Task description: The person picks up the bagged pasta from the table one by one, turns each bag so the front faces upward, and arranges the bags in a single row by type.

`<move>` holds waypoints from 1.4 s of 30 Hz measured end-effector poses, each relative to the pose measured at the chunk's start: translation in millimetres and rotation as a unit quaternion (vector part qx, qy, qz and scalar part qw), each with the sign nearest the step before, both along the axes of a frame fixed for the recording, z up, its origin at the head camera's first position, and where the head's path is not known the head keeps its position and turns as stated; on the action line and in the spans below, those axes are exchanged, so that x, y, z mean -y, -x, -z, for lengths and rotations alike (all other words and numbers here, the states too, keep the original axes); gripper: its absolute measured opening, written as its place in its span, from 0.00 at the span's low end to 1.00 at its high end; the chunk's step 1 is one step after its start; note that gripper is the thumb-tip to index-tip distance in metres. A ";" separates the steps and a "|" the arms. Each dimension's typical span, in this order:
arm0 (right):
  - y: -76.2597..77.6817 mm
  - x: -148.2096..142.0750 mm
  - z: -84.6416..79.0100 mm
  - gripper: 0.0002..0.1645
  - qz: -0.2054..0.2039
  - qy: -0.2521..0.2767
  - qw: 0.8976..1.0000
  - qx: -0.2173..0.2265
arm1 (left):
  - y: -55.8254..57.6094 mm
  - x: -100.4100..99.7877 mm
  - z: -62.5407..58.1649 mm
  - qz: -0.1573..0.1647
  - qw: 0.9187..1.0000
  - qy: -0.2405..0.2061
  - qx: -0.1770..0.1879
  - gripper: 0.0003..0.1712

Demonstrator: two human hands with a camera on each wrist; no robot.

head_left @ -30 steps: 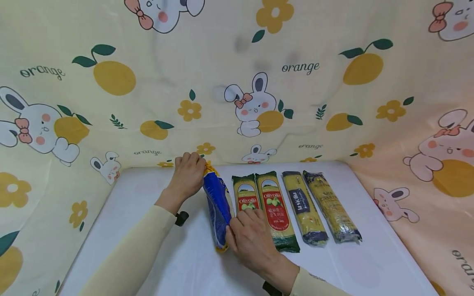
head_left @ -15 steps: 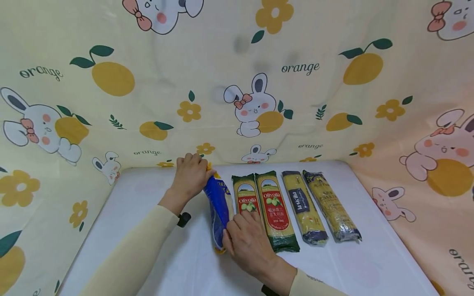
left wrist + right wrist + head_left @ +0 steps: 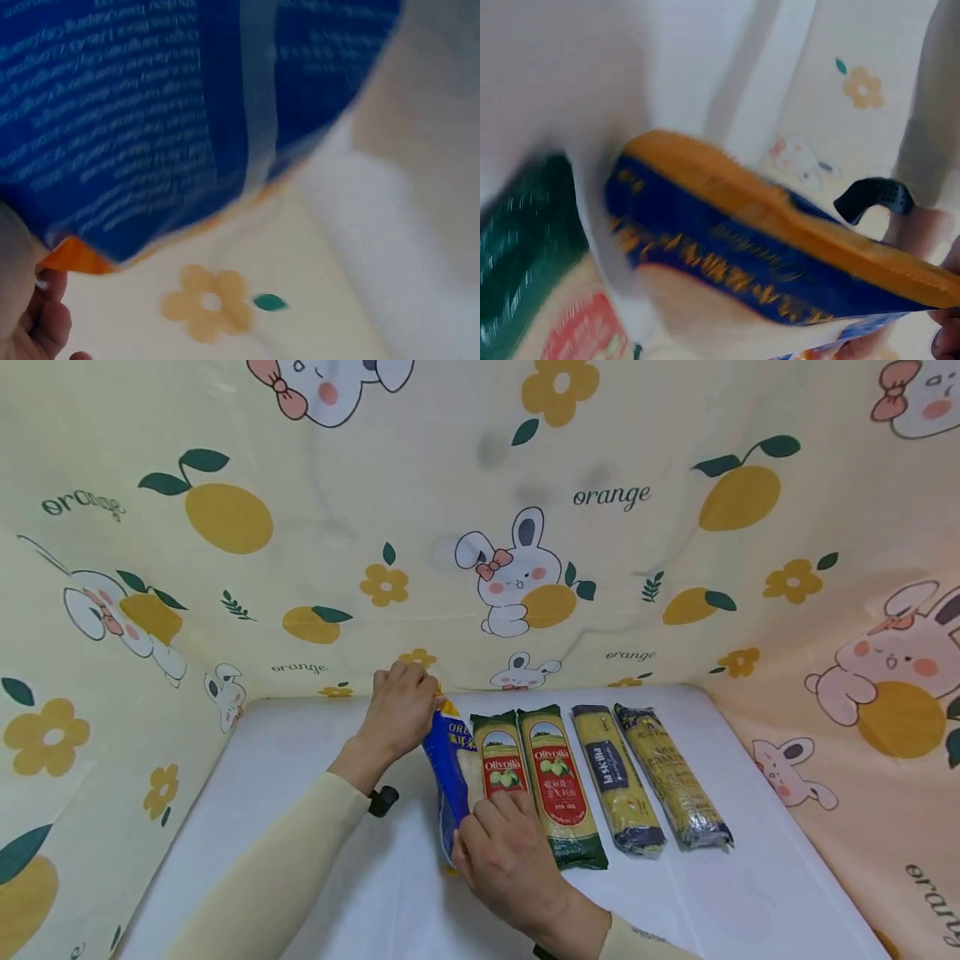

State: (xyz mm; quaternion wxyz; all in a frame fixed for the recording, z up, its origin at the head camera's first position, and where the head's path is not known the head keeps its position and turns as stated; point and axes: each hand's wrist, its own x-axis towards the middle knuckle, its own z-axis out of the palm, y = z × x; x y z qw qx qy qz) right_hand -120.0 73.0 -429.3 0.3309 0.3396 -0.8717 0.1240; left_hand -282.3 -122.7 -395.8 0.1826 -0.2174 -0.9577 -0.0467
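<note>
A blue packet (image 3: pixel 448 764) with orange ends and a pale window stands tilted off the table between both hands, left of the other packs. My left hand (image 3: pixel 399 708) grips its far, upper end; in the left wrist view, fingertips (image 3: pixel 52 326) show beside the packet's orange corner, below printed blue film (image 3: pixel 135 127). With thumb and fingers my right hand (image 3: pixel 510 860) pinches the packet's right edge near its lower end. The right wrist view shows the packet's orange-edged end (image 3: pixel 727 255) close up. What fills the packet is hard to tell.
Right of the blue packet lie two green-and-red Olivoila spaghetti packs (image 3: pixel 557 777), one partly behind my right hand. Further right are a La Sicilia pasta pack (image 3: pixel 618 781) and another yellow pasta pack (image 3: pixel 672 777). A rabbit-patterned cloth (image 3: pixel 420 527) encloses the white table (image 3: pixel 300 827).
My left hand has moved slightly right with the packet's upper end. The packet has turned, so more of its lettered front and pale window shows. The other packs stay put.
</note>
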 end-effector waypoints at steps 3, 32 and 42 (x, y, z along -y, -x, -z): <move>1.2 8.9 2.7 0.12 -0.009 -0.014 1.000 -0.005 | -2.7 12.1 7.4 -0.014 1.000 0.004 0.027 0.15; 4.3 50.6 23.4 0.14 -0.030 -0.073 0.997 0.017 | -6.7 43.1 19.8 -0.047 0.996 0.040 0.061 0.19; 5.5 34.1 43.1 0.17 -0.028 -0.062 0.989 0.129 | -11.3 82.8 40.2 -0.048 0.991 0.100 0.081 0.11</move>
